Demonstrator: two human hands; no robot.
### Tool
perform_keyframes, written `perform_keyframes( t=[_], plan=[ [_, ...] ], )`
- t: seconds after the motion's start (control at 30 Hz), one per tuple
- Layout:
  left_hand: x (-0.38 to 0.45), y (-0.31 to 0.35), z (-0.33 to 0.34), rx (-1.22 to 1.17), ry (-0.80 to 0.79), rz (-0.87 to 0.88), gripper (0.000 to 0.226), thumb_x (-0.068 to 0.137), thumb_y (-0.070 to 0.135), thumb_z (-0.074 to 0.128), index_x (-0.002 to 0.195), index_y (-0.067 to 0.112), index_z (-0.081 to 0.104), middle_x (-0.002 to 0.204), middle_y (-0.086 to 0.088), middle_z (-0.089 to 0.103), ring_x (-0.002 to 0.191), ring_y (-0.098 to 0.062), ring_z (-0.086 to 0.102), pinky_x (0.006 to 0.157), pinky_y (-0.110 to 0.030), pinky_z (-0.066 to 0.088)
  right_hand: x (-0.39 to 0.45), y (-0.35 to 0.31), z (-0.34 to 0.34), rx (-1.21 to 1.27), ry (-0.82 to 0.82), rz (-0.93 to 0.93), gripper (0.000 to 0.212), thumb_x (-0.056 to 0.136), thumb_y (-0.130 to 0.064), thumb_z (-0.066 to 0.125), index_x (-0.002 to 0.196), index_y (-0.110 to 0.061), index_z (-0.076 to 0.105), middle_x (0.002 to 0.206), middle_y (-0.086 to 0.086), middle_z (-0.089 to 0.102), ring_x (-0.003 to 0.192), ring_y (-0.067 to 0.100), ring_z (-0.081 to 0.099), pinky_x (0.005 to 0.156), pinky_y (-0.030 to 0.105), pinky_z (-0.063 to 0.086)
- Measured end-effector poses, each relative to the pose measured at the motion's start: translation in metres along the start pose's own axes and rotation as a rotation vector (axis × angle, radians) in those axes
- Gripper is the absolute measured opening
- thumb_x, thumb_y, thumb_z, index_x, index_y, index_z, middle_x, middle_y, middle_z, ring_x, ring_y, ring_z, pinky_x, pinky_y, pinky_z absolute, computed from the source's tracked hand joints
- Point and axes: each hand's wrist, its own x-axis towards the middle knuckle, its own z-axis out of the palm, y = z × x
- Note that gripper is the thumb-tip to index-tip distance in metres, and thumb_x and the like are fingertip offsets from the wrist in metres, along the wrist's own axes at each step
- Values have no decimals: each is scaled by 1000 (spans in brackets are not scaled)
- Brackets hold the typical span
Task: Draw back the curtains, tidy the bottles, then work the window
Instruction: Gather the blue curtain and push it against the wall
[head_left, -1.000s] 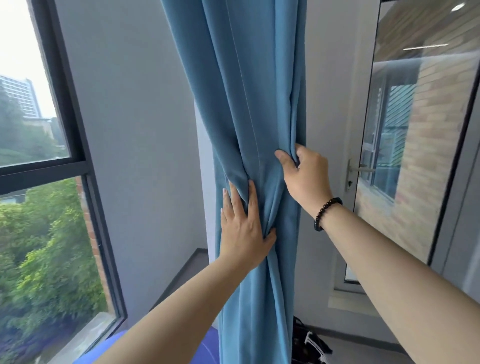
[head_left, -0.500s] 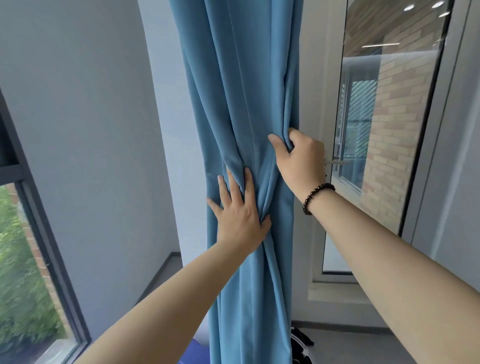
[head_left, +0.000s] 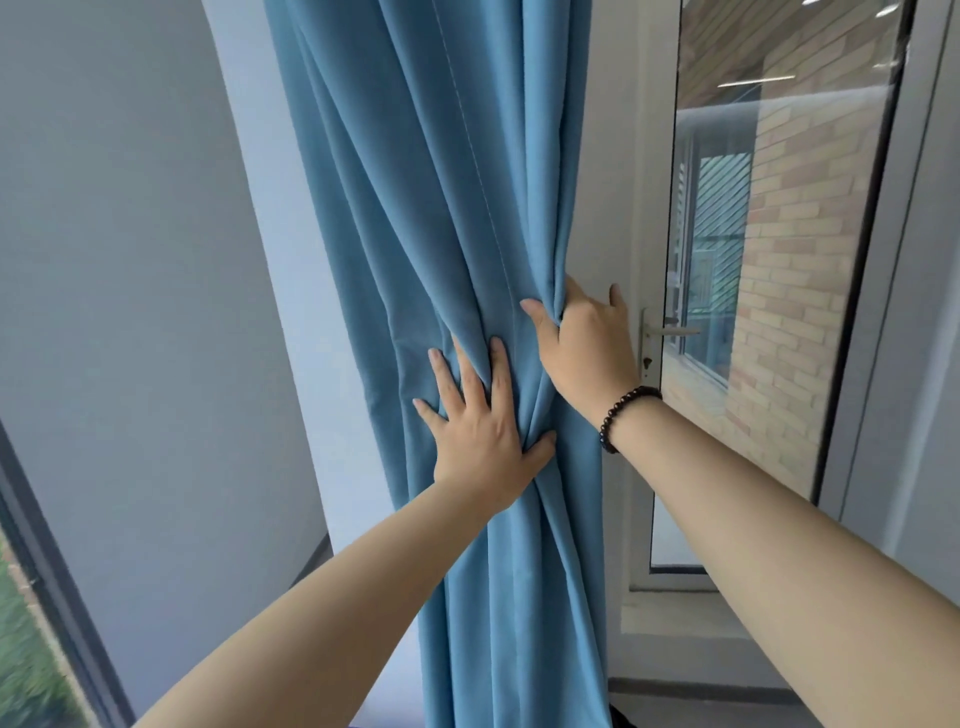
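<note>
A blue curtain (head_left: 457, 208) hangs bunched into a narrow column against the grey wall in the corner. My left hand (head_left: 480, 431) lies flat on its front with straight, spread fingers and presses the folds, the thumb tucked against a pleat. My right hand (head_left: 582, 343), with a dark bead bracelet at the wrist, holds the curtain's right edge, thumb in front and fingers wrapped behind the fabric. No bottles are in view. The window (head_left: 31, 649) shows only as a dark frame and a strip of green at the lower left.
A white-framed glass door (head_left: 660, 156) with a metal lever handle (head_left: 670, 331) stands just right of the curtain; a brick wall shows through its glass. The grey wall (head_left: 130, 260) fills the left. A dark object peeks out at the floor below the curtain.
The view has swung right, so the window has slid nearly out at the left. Both hands stay on the bunched curtain; the right hand's fingers have shifted further behind its edge.
</note>
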Motion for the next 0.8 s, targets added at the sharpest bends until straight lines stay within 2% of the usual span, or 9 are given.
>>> perform_keyframes(
  t=[0.13, 0.2, 0.37, 0.43, 0.47, 0.5, 0.53, 0.67, 0.8],
  plan=[
    [28, 6, 30, 20, 2, 4, 110, 82, 72, 47, 143, 24, -31, 162, -19, -8, 145, -47, -20, 108, -75, 16, 12, 32, 28, -149, 141, -141, 10, 86, -16, 66, 86, -6, 63, 62, 3, 62, 56, 27, 61, 103, 61, 35],
    [41, 8, 46, 29, 0, -6, 110, 82, 73, 47, 144, 23, -29, 161, -20, -3, 145, -48, -18, 108, -75, 17, 19, 49, 41, -224, 213, -214, 12, 77, -8, 74, 83, -6, 64, 61, 2, 62, 55, 23, 61, 97, 62, 41],
    [71, 8, 73, 67, 24, -12, 112, 78, 76, 48, 148, 23, -22, 161, -20, 8, 146, -48, -11, 105, -77, 17, 38, 77, 69, -235, 236, -242, 21, 68, -1, 77, 84, -5, 63, 53, 0, 57, 49, 21, 59, 92, 53, 49],
    [85, 5, 76, 136, 71, -19, 114, 76, 78, 48, 152, 21, -15, 160, -19, 13, 147, -48, -7, 104, -79, 6, 48, 80, 78, -163, 198, -224, 22, 66, 3, 76, 81, -5, 61, 47, 1, 53, 42, 23, 55, 80, 39, 54],
    [90, 4, 75, 162, 108, -26, 114, 74, 80, 47, 154, 22, -9, 160, -18, 16, 146, -49, -6, 103, -79, 0, 54, 81, 82, -123, 183, -217, 24, 64, 5, 77, 77, -5, 60, 46, 1, 51, 39, 24, 52, 65, 28, 51],
    [95, 1, 72, 171, 152, -37, 113, 72, 81, 47, 155, 23, -4, 160, -17, 17, 146, -50, -7, 103, -79, -3, 60, 81, 86, -99, 174, -211, 26, 61, 6, 78, 72, -5, 58, 45, 1, 49, 35, 24, 48, 53, 20, 39],
    [97, -3, 69, 168, 199, -52, 113, 70, 83, 47, 156, 25, 0, 160, -16, 15, 146, -50, -8, 102, -79, -5, 65, 81, 90, -90, 166, -207, 28, 59, 6, 80, 69, -5, 57, 44, 1, 48, 33, 23, 44, 49, 18, 29],
    [104, -30, 65, 144, 365, -130, 122, 61, 88, 55, 154, 29, 2, 161, -20, -3, 143, -55, -7, 99, -83, 0, 77, 89, 115, -67, 131, -222, 26, 63, 3, 81, 70, -5, 57, 42, -1, 46, 32, 18, 30, 47, 18, 22],
    [114, -65, 71, 145, 463, -236, 129, 61, 88, 58, 152, 22, -5, 157, -28, -7, 142, -59, -3, 99, -83, 11, 88, 104, 146, -62, 109, -184, 27, 61, 10, 77, 72, -3, 57, 43, 3, 49, 32, 25, 41, 49, 19, 20]
  ],
)
